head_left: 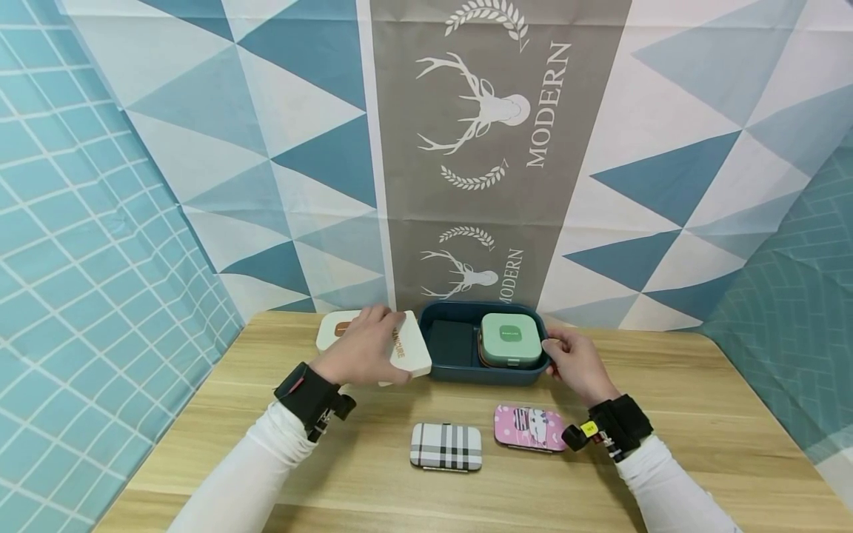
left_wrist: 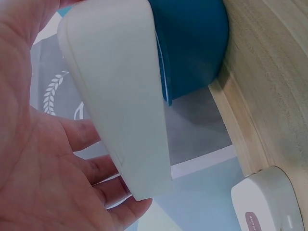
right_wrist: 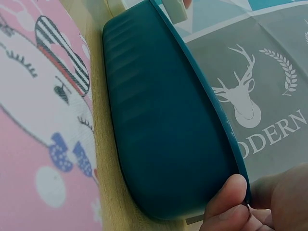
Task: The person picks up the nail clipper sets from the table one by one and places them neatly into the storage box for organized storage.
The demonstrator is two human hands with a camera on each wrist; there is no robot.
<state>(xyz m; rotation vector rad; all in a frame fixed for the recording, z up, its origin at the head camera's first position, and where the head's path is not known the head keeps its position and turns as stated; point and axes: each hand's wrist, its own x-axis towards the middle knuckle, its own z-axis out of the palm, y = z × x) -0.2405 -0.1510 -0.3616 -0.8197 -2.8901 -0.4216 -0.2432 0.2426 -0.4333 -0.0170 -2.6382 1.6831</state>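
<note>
My left hand [head_left: 363, 348] grips a white manicure case [head_left: 411, 344], thumb at the near edge and fingers over the far side. The case is tilted and raised at the left end of a dark blue bin [head_left: 486, 376]. At the bin's right end, my right hand [head_left: 580, 363] pinches the rim between thumb and finger. Inside the bin, a green manicure case [head_left: 512, 337] lies on the right, on top of another case mostly hidden below it. A dark flat case [head_left: 452, 342] lies in the left part.
Another white case [head_left: 331, 329] with a brown label sits on the wooden table behind my left hand. Nearer to me lie a plaid case [head_left: 446, 446] and a pink cartoon case [head_left: 529, 428]. A patterned cloth [head_left: 466, 185] hangs right behind the bin.
</note>
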